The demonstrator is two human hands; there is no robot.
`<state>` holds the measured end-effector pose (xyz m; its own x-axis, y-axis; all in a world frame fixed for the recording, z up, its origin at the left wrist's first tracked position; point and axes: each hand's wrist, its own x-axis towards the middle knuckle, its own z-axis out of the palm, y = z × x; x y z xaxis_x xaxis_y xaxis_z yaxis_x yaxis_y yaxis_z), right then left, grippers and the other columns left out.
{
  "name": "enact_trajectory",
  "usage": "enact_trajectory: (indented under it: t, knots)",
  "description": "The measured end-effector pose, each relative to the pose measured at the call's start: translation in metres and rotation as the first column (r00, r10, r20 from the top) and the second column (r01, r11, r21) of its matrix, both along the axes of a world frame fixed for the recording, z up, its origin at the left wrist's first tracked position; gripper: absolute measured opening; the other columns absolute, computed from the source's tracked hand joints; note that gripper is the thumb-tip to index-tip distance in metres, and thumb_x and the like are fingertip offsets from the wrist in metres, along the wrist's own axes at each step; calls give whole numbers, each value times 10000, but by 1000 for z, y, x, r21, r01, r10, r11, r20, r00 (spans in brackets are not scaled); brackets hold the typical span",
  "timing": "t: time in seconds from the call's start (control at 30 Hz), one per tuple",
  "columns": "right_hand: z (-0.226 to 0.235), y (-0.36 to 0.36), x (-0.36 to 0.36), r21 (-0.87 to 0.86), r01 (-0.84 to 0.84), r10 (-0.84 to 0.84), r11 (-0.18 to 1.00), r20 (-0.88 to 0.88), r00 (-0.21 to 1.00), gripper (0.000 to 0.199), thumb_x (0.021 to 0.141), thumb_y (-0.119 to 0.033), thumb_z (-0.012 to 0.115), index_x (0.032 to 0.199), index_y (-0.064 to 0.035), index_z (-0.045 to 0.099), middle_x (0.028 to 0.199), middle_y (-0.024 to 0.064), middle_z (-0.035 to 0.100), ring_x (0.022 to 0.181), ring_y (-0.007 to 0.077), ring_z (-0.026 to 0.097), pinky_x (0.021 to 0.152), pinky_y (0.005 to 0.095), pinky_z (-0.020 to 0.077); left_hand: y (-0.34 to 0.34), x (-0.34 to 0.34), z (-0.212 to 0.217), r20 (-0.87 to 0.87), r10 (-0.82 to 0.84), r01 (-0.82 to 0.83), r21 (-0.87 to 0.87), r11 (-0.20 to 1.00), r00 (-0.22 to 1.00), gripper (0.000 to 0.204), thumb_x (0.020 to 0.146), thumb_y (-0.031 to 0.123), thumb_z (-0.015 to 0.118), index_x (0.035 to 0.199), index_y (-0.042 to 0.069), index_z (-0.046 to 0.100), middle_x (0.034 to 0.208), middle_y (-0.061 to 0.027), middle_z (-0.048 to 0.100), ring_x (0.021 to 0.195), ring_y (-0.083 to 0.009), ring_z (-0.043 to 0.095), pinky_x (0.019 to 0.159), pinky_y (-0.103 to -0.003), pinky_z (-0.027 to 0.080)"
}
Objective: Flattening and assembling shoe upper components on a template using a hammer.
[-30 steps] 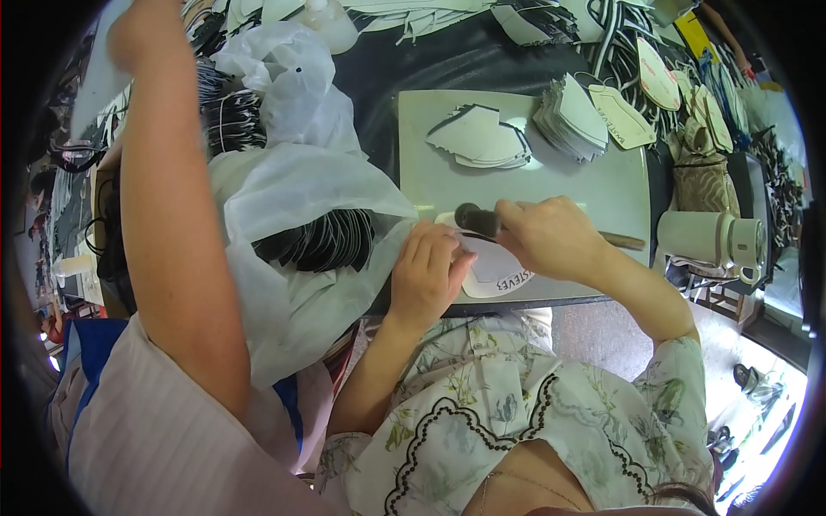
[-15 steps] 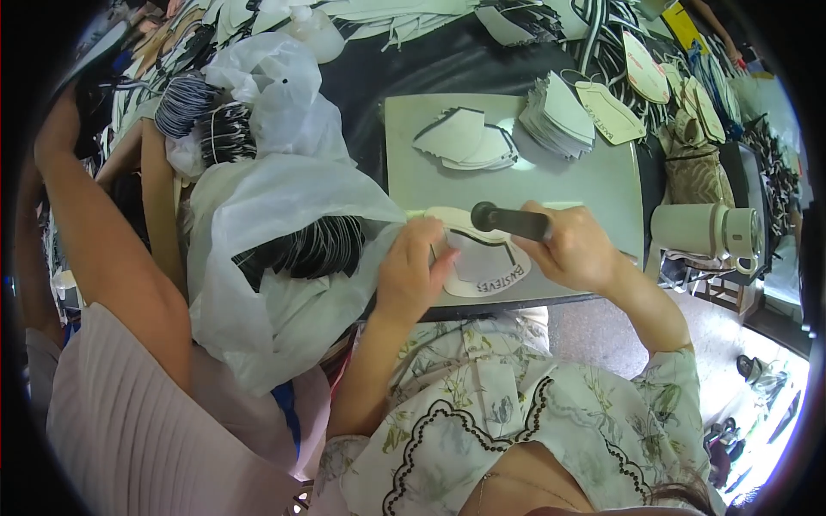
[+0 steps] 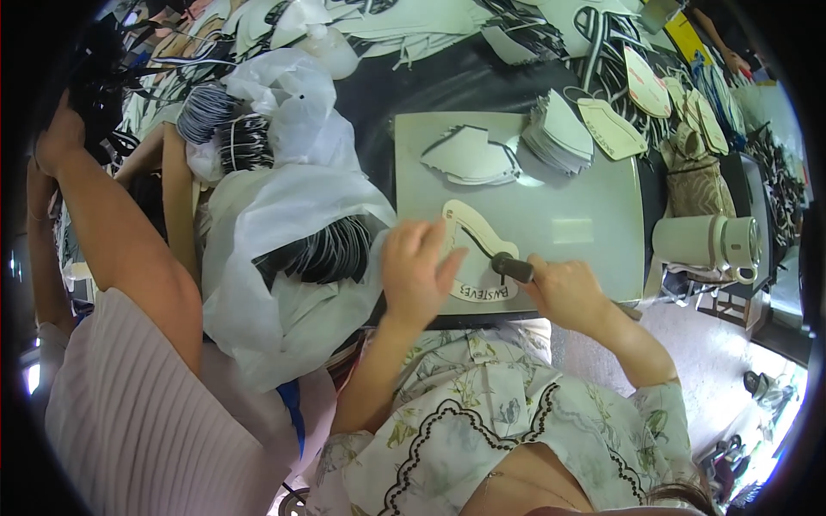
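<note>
My left hand [image 3: 419,267], slightly blurred, hovers with fingers apart at the left side of a cream paper template [image 3: 483,291]. Nothing shows in its grip. The template, curved and marked with dark lines and lettering, lies near the board's front edge. My right hand [image 3: 564,292] is closed round a dark hammer [image 3: 514,268], whose rounded end is over the template's right part. Whether the hammer touches it I cannot tell. Farther back on the board lie a few white pieces with black edging [image 3: 469,156] and a fanned stack of white pieces [image 3: 557,136].
The grey board [image 3: 594,249] rests on a dark table. Left of it stands an open plastic bag [image 3: 258,202] of black-edged pieces. A co-worker's arm [image 3: 120,206] reaches in at far left. A pale flask [image 3: 701,245] and hanging templates [image 3: 609,127] are at right.
My left hand has lifted from the template and its fingers have spread. The hammer has come nearer to me, over the template's right part. The view has shifted slightly.
</note>
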<state>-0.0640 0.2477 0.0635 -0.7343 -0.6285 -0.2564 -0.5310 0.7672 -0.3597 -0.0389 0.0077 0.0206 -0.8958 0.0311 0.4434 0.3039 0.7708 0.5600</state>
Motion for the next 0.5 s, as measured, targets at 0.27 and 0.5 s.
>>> enact_trajectory:
  t: [0.27,0.5]
  knots:
    - [-19,-2,27,-217,159,-165,963,-13,986,218,964,-230,603,962,-22,537,574,138,593,539,376,621,503,459,491,21,5,-7,129,237,-253,127,959,963,152,770,120,761,878,72,666,891,-67,605,863,-296,577,782,-418,407]
    - [-24,-5,30,-213,211,-233,954,-86,969,206,972,-230,594,973,-30,548,578,139,589,530,367,622,489,450,493,49,6,20,-70,-142,153,181,971,987,209,834,-15,650,1000,46,537,874,-115,599,793,-327,606,676,-424,482]
